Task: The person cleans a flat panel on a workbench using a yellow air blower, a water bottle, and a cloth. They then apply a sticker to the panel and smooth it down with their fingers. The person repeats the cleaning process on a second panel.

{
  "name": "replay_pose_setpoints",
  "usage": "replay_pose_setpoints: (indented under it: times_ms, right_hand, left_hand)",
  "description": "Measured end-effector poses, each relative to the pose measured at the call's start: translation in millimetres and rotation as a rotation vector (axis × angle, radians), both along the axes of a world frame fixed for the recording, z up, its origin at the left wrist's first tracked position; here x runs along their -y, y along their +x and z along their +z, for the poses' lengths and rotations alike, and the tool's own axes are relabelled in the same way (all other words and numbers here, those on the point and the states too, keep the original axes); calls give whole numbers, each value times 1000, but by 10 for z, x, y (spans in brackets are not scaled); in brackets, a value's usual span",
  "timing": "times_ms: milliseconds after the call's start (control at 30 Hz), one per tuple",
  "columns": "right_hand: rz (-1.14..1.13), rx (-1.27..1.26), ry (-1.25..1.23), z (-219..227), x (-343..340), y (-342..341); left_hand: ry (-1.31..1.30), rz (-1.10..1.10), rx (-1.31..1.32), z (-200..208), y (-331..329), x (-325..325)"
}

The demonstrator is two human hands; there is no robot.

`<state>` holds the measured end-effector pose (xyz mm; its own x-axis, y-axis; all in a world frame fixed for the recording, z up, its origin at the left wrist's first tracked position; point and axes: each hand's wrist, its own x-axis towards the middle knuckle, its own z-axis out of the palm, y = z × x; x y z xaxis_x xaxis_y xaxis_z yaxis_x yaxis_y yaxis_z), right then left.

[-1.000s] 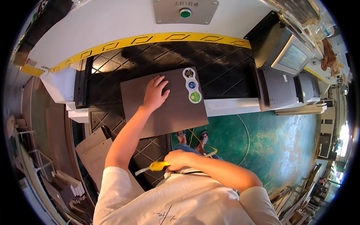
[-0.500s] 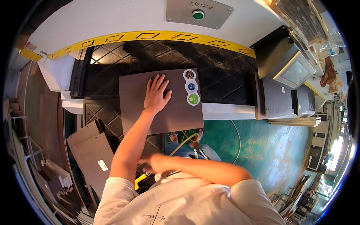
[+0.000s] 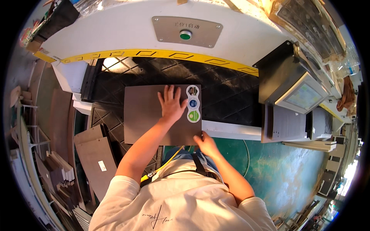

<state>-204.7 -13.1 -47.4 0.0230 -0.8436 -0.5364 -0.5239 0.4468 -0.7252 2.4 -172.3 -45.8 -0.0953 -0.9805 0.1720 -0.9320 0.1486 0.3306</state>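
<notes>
A brown rectangular panel lies in front of me, partly over a black ribbed surface. Flat on its top rests my left hand, fingers spread. My right hand grips the panel's near right corner, thumb on top; its other fingers are partly hidden at the edge. Along the panel's right side runs a sticker of three joined circles. By my waist hangs a yellow-handled tool, joined to a yellow hose.
A green button sits on a metal plate above a yellow strip. To the right stand a screen and stacked panels. More brown panels lean at the left. The floor is green.
My right hand has moved from the yellow-handled tool at my waist to the panel's near right corner. The left hand stays flat on the panel, now closer to the sticker. The view has shifted.
</notes>
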Motion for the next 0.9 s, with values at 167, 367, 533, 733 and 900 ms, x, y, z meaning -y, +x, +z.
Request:
replay_pose_setpoints:
  times_ms: [167, 367, 533, 733, 900]
  right_hand:
    - [83, 102, 106, -95, 69, 16]
    - [281, 163, 251, -39, 270, -76]
    - [297, 334, 260, -138, 345, -42]
    - [277, 410, 314, -248, 354, -47]
    - [259, 330, 384, -156, 456, -124]
  left_hand:
    - [60, -99, 32, -66, -375, 157]
    - [18, -86, 71, -56, -415, 92]
    - [-3, -158, 76, -14, -359, 55]
    - [-46, -222, 55, -57, -338, 72]
    - [-70, -232, -58, -87, -336, 84]
